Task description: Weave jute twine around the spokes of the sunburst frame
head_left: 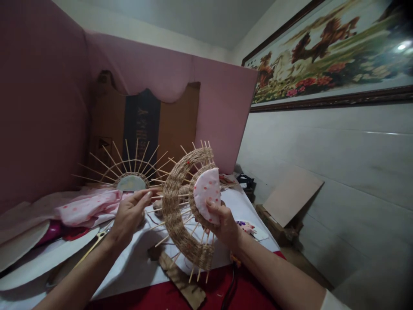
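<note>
A half-round woven straw piece [174,193] stands upright before me, with thin wooden sticks fanning out past its curved edge. At its centre sits a half circle of pink cloth [206,189] with red dots. My right hand [224,221] grips the piece there, the thumb pressed on the cloth and the other fingers behind it. At the left side my left hand [130,213] is closed, thumb and fingers pinching the tip of one of the sticks. Behind it, a second stick frame [130,183] with a pale half-round centre rests against a cardboard box.
Dotted pink cloth [90,206], scissors [100,236] and white curved pieces [48,265] lie on the left. A cardboard strip [180,280] lies near the front edge, over red cloth [142,297]. The cardboard box [177,125] stands behind; a flat board [293,196] leans at the right.
</note>
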